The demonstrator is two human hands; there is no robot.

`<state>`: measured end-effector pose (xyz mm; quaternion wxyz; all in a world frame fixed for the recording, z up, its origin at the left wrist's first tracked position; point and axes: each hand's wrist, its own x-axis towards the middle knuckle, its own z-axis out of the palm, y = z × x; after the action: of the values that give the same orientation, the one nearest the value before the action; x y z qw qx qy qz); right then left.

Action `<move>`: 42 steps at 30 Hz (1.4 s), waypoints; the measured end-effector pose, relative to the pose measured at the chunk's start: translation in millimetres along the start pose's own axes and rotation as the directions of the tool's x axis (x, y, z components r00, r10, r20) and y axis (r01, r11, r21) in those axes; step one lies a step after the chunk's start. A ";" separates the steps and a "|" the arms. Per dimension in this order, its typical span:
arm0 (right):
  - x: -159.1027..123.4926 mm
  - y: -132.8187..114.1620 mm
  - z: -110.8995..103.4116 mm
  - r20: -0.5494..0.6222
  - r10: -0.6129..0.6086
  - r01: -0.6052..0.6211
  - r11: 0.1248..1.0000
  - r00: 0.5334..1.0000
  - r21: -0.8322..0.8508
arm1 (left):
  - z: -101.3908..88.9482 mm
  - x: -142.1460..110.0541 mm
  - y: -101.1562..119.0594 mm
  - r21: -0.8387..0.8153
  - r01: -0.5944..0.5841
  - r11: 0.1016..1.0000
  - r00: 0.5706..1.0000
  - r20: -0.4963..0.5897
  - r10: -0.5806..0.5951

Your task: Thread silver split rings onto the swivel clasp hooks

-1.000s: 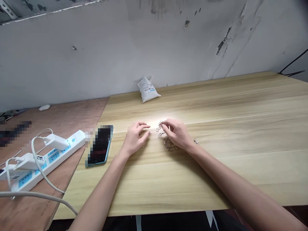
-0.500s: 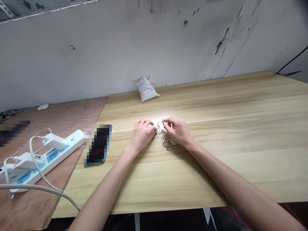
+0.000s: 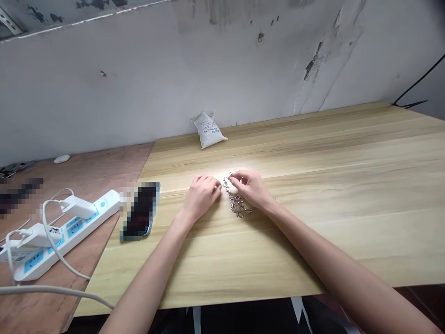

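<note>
Head view, looking down along both bare forearms. Left hand (image 3: pixel 202 195) resting low on the pale wood worktop (image 3: pixel 313 241), fingers curled narrow, nothing showing in its grip. Right hand (image 3: pixel 251 188) just beside it, thumb and forefinger drawn close at the top of a tangled metal chain with small clasps (image 3: pixel 236 202); pinching or only touching, impossible to tell at this size. The chain lying just between the hands, its lower part running beneath the right hand, and a small metal piece (image 3: pixel 274 198) just past the right hand.

Likely trouble: interlocked links, with a hard pull from the right hand tightening the tangle instead of loosening it. Also a possible slip of so small a ring from the fingertips, and bright glare around the fingers hiding fine links.

Left of the left hand, a smartphone (image 3: pixel 141 211) in a teal case, its screen pixelated. Farther left, a lower plywood bench (image 3: pixel 104 167) carrying a white power strip (image 3: pixel 66 236) with two white chargers (image 3: pixel 78 207) (image 3: pixel 34 235) and loose white cables (image 3: pixel 52 290). Well ahead of the hands, a white printed sachet (image 3: pixel 208 131) against a scuffed, stained plaster wall (image 3: pixel 139 83). Far off to the right, a black cable (image 3: pixel 417 81) at the worktop's corner.
</note>
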<state>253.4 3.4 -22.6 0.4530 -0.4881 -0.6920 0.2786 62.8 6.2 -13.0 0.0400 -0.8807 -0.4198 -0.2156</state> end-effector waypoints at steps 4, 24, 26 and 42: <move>0.2 -2.6 0.4 0.178 0.108 -0.167 0.919 0.978 0.358 | -7.4 -4.5 1.0 -0.295 0.116 0.948 0.990 -0.046 -0.135; -3.7 0.5 -3.5 0.053 -0.195 0.201 0.966 0.979 -0.162 | -16.8 -11.1 -10.3 -0.684 0.416 0.599 0.846 0.051 -0.530; -4.9 -2.0 -2.8 0.078 -0.237 0.248 0.952 0.968 -0.179 | -17.9 -11.2 -10.9 -0.676 0.421 0.605 0.841 0.041 -0.539; -10.3 -6.2 5.4 0.140 -0.297 0.324 0.913 0.944 -0.247 | -12.3 -11.7 -13.6 -0.570 0.320 0.757 0.902 -0.060 -0.427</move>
<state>247.1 -8.1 -23.5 0.3867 -0.4137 -0.8137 0.1314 41.8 3.4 -8.3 -0.2181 -0.7284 -0.5027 -0.4113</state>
